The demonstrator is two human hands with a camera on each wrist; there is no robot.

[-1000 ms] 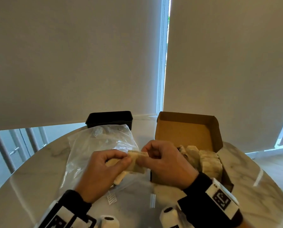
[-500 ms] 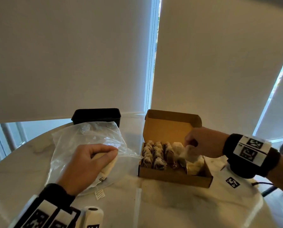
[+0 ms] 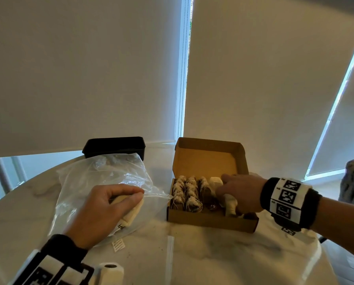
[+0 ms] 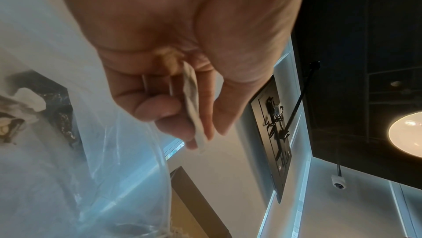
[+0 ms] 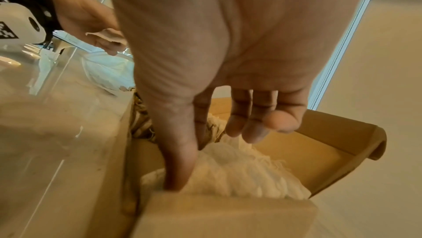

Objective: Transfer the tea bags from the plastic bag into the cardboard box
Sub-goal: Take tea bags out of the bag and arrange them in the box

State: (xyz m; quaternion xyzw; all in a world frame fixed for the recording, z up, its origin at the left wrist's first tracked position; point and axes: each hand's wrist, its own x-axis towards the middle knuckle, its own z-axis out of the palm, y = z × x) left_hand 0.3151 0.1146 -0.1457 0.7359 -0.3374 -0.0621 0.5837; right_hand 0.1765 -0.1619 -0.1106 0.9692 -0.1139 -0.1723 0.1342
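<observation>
On the far left of the marble counter (image 3: 202, 256), your left hand (image 3: 102, 210) rests over the clear plastic bag (image 3: 93, 182), and its grip is clamped on a flat pale tea bag (image 3: 132, 210): the wrist view shows the tea bag (image 4: 191, 104) pinched edge-on between thumb and fingers (image 4: 173, 121). A small paper tag (image 3: 118, 245) lies on the counter just in front of the plastic bag. Behind the plastic bag sits a black tray (image 3: 114, 146).

To the right stands the open cardboard box (image 3: 211, 222), its lid tipped up at the back. Dark tea bags with strings (image 3: 185, 194) fill its left part in rows, and pale tea bags (image 3: 230, 204) stand in its right part. Your right hand (image 3: 242, 194) reaches into that right part. The wrist view shows the thumb (image 5: 180, 160) pressed down beside the pale tea bags (image 5: 239, 175) at the near wall, with the fingers (image 5: 258, 119) loosely bent above them; whether this grip is closed on a bag or merely touching it, you cannot tell from these views.
</observation>
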